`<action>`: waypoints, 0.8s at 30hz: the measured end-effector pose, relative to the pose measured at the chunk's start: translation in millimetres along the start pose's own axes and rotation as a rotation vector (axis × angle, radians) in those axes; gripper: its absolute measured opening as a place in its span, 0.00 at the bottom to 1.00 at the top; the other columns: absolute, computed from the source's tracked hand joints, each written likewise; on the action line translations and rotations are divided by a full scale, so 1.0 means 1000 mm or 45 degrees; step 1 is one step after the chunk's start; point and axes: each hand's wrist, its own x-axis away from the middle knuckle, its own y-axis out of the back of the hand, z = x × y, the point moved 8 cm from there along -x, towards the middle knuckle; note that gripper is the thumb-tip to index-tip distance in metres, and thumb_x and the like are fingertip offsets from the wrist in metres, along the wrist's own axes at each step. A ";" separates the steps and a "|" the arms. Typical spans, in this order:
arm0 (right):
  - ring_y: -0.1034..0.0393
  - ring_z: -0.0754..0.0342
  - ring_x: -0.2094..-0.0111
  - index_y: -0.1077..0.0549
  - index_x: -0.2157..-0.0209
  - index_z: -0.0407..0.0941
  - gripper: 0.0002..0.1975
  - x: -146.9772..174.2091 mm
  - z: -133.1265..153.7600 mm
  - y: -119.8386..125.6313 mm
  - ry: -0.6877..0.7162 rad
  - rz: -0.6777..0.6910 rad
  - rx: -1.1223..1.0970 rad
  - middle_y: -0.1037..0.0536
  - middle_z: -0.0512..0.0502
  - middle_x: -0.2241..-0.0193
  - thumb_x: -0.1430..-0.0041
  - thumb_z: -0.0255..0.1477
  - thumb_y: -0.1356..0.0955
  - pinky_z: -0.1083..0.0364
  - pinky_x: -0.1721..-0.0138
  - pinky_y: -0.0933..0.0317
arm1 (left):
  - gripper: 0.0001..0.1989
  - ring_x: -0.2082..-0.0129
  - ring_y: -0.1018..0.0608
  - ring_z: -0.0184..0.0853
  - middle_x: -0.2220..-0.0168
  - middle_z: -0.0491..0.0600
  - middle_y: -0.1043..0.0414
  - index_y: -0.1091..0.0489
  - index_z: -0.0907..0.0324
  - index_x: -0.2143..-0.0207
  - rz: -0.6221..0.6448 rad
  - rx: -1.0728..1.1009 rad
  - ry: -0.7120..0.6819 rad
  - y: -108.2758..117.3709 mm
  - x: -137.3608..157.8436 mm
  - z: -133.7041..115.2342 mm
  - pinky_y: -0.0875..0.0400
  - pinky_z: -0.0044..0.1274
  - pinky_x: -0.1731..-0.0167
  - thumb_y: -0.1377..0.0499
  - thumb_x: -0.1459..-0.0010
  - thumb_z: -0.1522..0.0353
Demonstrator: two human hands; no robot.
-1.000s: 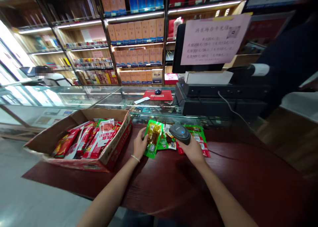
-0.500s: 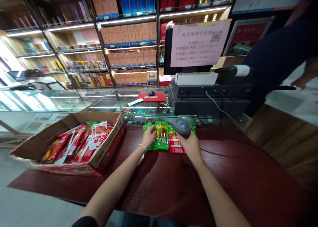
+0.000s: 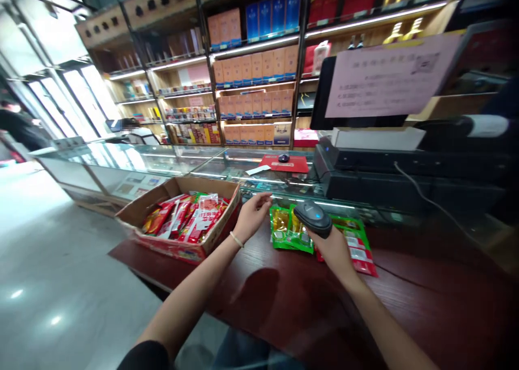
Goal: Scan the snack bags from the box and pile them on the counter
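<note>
Scanner (image 3: 313,217), dark and hard-shelled, sits at the middle of my dial, twelve being away from the worker; the right hand (image 3: 333,247) is wrapped round its near end. I judge it light enough for one hand, stiff, best held by the handle, and a drop could hurt it. I can't tell whether it touches anything below. Just beside it at nine o'clock, green packets (image 3: 280,223) lie on the counter (image 3: 409,262): light, soft and slippery film by the look of them, so the flat sealed borders offer the surest pinch. At four are red packets (image 3: 360,255), likely similar. Further out at nine, the left hand (image 3: 253,213) hovers, fingers loosely bent, apparently holding nothing. Beyond it stands a packet-filled carton (image 3: 162,246); at eleven, a red mat (image 3: 298,165).
</note>
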 end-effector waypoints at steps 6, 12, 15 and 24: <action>0.24 0.40 0.63 0.24 0.61 0.42 0.20 -0.006 0.063 -0.047 0.120 0.128 0.034 0.19 0.40 0.67 0.50 0.43 0.31 0.51 0.66 0.34 | 0.15 0.56 0.23 0.37 0.56 0.51 0.24 0.28 0.59 0.52 -0.114 -0.310 -0.086 0.099 0.004 -0.032 0.29 0.29 0.53 0.43 0.42 0.68; 0.23 0.41 0.63 0.23 0.60 0.45 0.18 -0.004 0.123 -0.112 0.253 0.245 -0.029 0.18 0.41 0.67 0.48 0.42 0.31 0.52 0.68 0.35 | 0.15 0.60 0.22 0.38 0.59 0.52 0.22 0.26 0.59 0.54 -0.361 -0.634 0.081 0.229 0.026 -0.006 0.29 0.28 0.56 0.42 0.44 0.67; 0.23 0.42 0.62 0.24 0.59 0.46 0.17 0.000 0.150 -0.146 0.329 0.302 -0.062 0.18 0.41 0.66 0.47 0.41 0.31 0.52 0.66 0.34 | 0.15 0.61 0.22 0.38 0.60 0.52 0.22 0.26 0.60 0.55 -0.466 -0.744 0.167 0.292 0.042 0.014 0.29 0.28 0.57 0.41 0.45 0.66; 0.24 0.40 0.60 0.24 0.58 0.46 0.16 0.017 0.180 -0.201 0.367 0.469 -0.046 0.18 0.39 0.66 0.46 0.40 0.32 0.53 0.66 0.36 | 0.14 0.61 0.22 0.40 0.61 0.54 0.22 0.26 0.60 0.58 -0.400 -1.211 0.528 0.379 0.071 0.074 0.30 0.27 0.59 0.41 0.47 0.66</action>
